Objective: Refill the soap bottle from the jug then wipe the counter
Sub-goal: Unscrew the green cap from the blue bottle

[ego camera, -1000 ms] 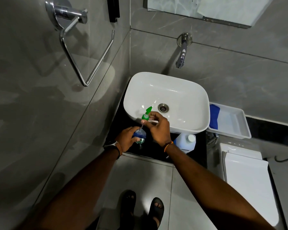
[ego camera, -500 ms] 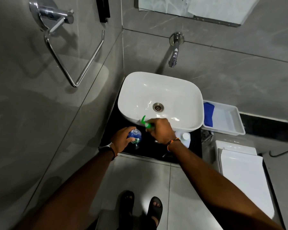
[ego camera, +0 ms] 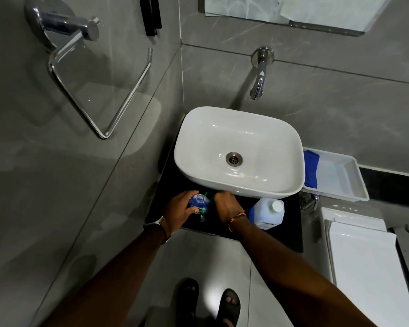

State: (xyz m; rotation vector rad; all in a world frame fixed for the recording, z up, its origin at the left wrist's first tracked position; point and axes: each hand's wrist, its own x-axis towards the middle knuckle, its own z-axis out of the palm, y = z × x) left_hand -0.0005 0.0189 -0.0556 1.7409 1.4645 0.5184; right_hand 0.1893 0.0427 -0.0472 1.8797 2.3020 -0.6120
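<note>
Blue soap bottle, pump off and neck bare, stood low centre on the black counter; our left hand wrapped it. Our right hand lay beside, curled over the green pump. The capped jug leaned just right, below the white basin.

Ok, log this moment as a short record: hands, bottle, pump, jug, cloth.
left hand: grips the soap bottle on the black counter
soap bottle: upright, mouth open, pump off
right hand: low on the counter beside the bottle, at the green pump; grip hidden
jug: white cap on, untouched, right of the hands
blue cloth: in the white tray beside the sink
</note>
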